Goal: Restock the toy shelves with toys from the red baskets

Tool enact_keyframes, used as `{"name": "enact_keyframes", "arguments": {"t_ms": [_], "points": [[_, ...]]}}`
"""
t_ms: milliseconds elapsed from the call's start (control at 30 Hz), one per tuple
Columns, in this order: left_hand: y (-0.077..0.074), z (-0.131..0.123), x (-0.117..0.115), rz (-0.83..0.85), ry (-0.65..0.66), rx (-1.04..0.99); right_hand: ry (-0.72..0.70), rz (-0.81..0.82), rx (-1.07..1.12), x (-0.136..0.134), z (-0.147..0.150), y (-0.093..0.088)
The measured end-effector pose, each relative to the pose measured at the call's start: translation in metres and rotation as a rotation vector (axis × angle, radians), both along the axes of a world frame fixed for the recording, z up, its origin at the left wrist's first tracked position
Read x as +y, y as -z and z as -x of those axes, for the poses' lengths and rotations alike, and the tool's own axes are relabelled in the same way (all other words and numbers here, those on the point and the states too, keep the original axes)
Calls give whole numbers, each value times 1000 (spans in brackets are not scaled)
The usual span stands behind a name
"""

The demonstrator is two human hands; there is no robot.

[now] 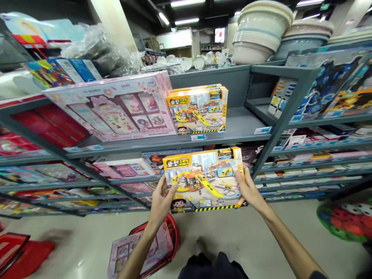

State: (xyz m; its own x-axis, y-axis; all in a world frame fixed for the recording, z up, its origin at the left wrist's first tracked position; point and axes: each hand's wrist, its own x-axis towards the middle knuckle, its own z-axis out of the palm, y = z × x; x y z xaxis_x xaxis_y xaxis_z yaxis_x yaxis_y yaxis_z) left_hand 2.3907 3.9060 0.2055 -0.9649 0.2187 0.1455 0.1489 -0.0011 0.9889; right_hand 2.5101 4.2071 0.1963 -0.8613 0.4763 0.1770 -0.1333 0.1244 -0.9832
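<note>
Between my two hands is a yellow-and-orange toy track set box, held upright with its printed front toward me. My left hand grips its left edge, thumb on the front. On the right edge, my right hand holds it the same way, fingers partly hidden behind. Just above and beyond it, matching toy boxes stand on the grey shelf. A large pink toy box leans beside them on the left.
A red shopping basket with a pink box in it sits on the floor at lower left. Stacked basins top the shelving at right. Lower shelves hold many boxed goods. A colourful round item is at far right.
</note>
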Motion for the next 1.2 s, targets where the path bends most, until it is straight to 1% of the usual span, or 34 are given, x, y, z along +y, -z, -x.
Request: {"name": "enact_keyframes", "arguments": {"t_ms": [67,100,133,167,200,267,333,367,400,433,467,500,533,633,733,867,967,1033,1100,1200], "points": [[-5,13,-4,-7,12,20,32,-46,39,-1,2,-4],[-12,21,-7,-1,18,41,33,-72,65,0,4,-11],[-22,31,-8,4,20,76,26,-103,98,2,8,-23],[-35,42,-7,5,20,130,17,-139,138,5,14,-38],[-52,54,-5,4,15,205,17,-180,187,9,23,-57],[-93,83,5,16,-8,403,56,-281,306,20,47,-102],[-137,116,20,65,-51,619,143,-403,427,35,77,-146],[-156,133,28,89,-73,711,185,-463,471,42,93,-164],[-171,149,35,104,-90,784,219,-516,502,49,108,-179],[-182,164,43,115,-111,843,244,-556,520,56,122,-189],[-189,177,50,123,-138,890,260,-586,530,62,135,-195],[-190,189,56,138,-172,928,273,-608,537,67,146,-197],[-189,198,61,162,-210,959,285,-625,541,71,155,-195],[-171,214,70,239,-276,1006,301,-642,532,80,169,-178],[-152,221,76,284,-267,996,289,-639,491,87,176,-158],[-129,231,83,341,-232,935,281,-640,408,98,185,-135],[-111,239,89,366,-206,877,238,-631,348,103,192,-120],[-100,242,91,361,-193,837,192,-619,317,104,193,-113],[-92,243,92,334,-180,802,154,-603,291,103,194,-109],[-88,242,93,301,-162,771,140,-606,286,101,192,-108]]}}
